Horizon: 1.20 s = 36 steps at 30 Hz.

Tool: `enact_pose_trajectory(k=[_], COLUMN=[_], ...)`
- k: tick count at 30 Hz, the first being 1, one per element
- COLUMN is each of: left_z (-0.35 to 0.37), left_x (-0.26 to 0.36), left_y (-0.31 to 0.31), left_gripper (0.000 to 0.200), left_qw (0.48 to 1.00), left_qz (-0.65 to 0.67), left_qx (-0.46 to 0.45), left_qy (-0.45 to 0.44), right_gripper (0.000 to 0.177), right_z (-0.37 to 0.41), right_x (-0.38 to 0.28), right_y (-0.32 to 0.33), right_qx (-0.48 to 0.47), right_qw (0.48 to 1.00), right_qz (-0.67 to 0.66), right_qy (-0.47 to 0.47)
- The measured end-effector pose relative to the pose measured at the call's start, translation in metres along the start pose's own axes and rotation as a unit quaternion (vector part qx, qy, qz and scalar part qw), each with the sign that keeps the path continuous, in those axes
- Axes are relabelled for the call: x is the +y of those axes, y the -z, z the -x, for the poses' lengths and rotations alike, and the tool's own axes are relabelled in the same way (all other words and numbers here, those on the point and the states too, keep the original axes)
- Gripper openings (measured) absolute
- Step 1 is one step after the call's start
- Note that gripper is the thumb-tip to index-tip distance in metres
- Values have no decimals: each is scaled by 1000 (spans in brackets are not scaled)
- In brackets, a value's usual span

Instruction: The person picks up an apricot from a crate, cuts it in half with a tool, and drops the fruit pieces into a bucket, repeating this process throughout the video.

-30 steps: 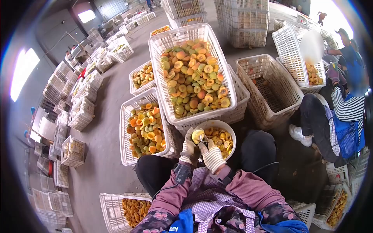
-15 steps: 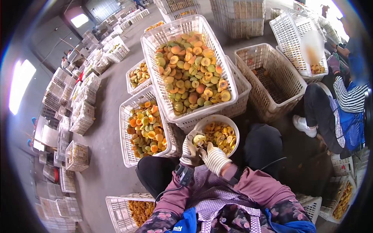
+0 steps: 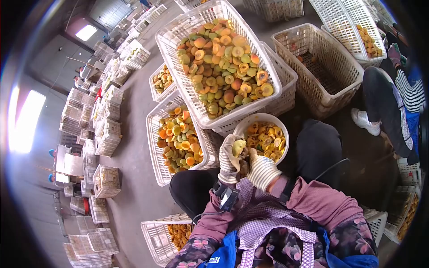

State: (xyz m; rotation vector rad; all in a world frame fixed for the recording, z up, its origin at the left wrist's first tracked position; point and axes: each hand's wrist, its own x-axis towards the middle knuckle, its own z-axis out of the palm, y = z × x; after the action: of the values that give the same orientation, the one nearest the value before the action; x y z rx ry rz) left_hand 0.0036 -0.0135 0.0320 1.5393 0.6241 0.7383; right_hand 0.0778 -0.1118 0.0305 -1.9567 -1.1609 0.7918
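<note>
My left hand, in a pale work glove, is closed on a greenish-yellow peach half. Close beside it is my right hand, in a striped knit glove, its fingers curled in at the fruit; whatever they grip is hidden. Both hands are at the near left rim of a round white bucket holding yellow fruit pieces. Beyond the bucket, a large white crate full of halved peaches rests on another crate.
At left, a lower crate holds orange and green fruit pieces. A deep crate with a few scraps stands at right. A co-worker in a striped sleeve sits at far right. Near my left leg is a crate of orange pieces.
The view has shifted, so crates and bucket sit differently in frame. My hands stay together by the bucket; the peach half in my left hand now shows more of its greenish side.
</note>
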Motion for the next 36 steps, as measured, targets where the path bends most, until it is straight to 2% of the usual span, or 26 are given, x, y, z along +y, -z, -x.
enact_pose_trajectory(k=[1, 2, 3, 5, 7, 9, 10, 13, 15, 16, 18, 19, 20, 21, 23, 24, 25, 27, 28, 29, 30, 32, 33, 34, 35, 36], left_z=[0, 4, 3, 7, 9, -2, -5, 1, -3, -4, -6, -5, -18, -15, -18, -7, 0, -12, -20, -31, -50, -95, -120, -147, -173, -201], left_x=[7, 8, 11, 2, -3, -10, -8, 10, 5, 9, 9, 11, 8, 7, 3, 2, -16, -9, -15, -19, -26, -32, -35, -43, -56, -72], left_y=[-1, -7, -12, -14, -7, 6, 6, -2, 4, 3, 13, 15, 20, 21, 22, 15, 10, 20, 15, 18, 16, 17, 17, 13, 6, -3], left_gripper=[24, 19, 21, 28, 31, 30, 26, 22, 23, 25, 33, 35, 37, 41, 47, 46, 40, 36, 36, 35, 35, 35, 35, 35, 36, 36], left_qw=[1000, 996, 942, 938, 967, 962, 919, 955, 976, 955, 979, 975, 956, 952, 956, 957, 986, 955, 962, 981, 991, 979, 962, 948, 939, 928], left_qz=[11, 77, 331, 342, 249, 260, 380, 252, 167, 243, 141, 119, 138, 137, 119, 182, 159, 221, 222, 178, 115, -74, -156, -223, -281, -341], left_qx=[5, 2, 25, 49, 46, -38, -54, 20, -5, 1, -129, -184, -250, -251, -269, -211, -28, -7, -15, 19, 64, 170, 195, 188, 152, 97], left_qy=[19, -50, 50, 7, -21, 77, 88, 157, 139, 168, 66, 16, 66, 109, 1, -73, -27, 197, 159, 78, 12, -89, -114, -126, -129, -117], right_gripper=[30, 31, 31, 33, 36, 39, 40, 40, 39, 40, 39, 36, 35, 35, 36, 36, 35, 32, 37, 37, 32, 43, 45, 34, 37, 38], right_z=[-2, -5, -9, 2, -3, -9, -8, -2, 2, 2, -2, -5, -1, 4, 9, 4, -1, -8, 3, -13, -6, -17, 1, -21, -45, -47], right_x=[4, 9, 13, -17, 4, 16, 13, -10, -4, -1, 17, 26, 20, 14, 3, 15, 27, 18, -14, -1, -19, 4, -12, 15, 40, 38], right_y=[-6, -17, -25, 3, -20, -35, -30, 0, -8, -15, -37, -53, -48, -42, -34, -47, -58, -56, -12, -38, -14, -38, -8, -39, -78, -75], right_qx=[2, 9, 17, -40, -11, 29, -12, -79, -51, -48, -66, -70, -87, -100, -76, -88, -100, -154, -218, -181, -99, -96, 7, 47, 68, 74], right_qw=[1000, 1000, 998, 998, 997, 989, 997, 996, 998, 999, 997, 989, 982, 973, 952, 956, 959, 848, 807, 830, 900, 896, 907, 856, 793, 816], right_qz=[-1, -28, -56, -17, -82, -131, -57, 21, 23, -2, -25, -128, -166, -204, -298, -281, -265, -507, -542, -528, -403, -432, -418, -506, -592, -550], right_qy=[2, -3, -7, -42, 10, 60, 44, -31, -6, -7, 38, -27, -29, -33, 4, -5, -16, 11, -86, -11, 135, 19, -47, -90, -125, -161])
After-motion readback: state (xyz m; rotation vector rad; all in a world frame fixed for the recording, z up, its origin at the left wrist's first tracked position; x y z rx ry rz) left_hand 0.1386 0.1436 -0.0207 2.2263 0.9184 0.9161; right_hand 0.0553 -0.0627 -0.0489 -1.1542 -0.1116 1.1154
